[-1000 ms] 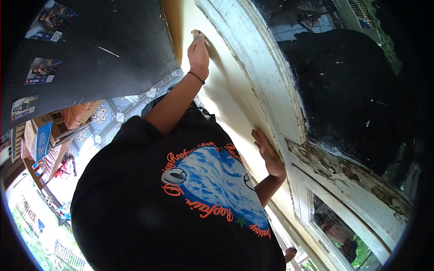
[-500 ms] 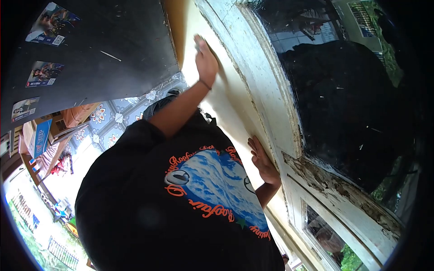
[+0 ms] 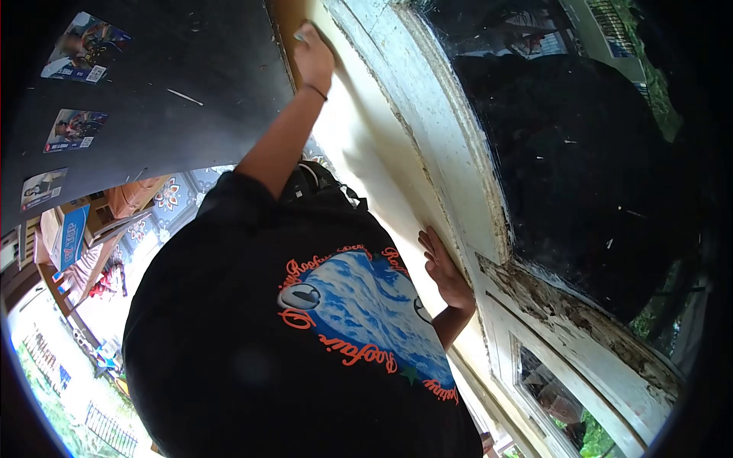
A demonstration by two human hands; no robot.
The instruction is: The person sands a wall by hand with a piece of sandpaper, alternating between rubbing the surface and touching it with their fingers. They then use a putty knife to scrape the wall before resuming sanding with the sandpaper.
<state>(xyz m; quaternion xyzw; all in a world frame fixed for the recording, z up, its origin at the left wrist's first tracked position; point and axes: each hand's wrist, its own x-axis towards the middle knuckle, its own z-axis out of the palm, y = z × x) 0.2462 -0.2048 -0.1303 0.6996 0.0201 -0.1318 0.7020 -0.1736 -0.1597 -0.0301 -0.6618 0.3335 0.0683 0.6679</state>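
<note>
My left hand is raised along a cream wall, close to the edge of a dark panel. Its fingers are curled around a small pale piece; I cannot make out what it is. A thin dark band circles that wrist. Lower down, my right hand rests against the same wall, fingers stretched out and holding nothing. Beside it runs a white wooden frame with worn, flaking paint. My black shirt with its blue and orange print fills the middle of the view.
A dark panel with several stickers stands at left. At right, a dark glass pane carries reflections above a crumbling ledge. Patterned floor tiles, a blue-labelled box and wooden furniture lie further off at left.
My left hand has moved up and to the left along the wall, and that arm is straighter. My right hand has stayed in nearly the same place.
</note>
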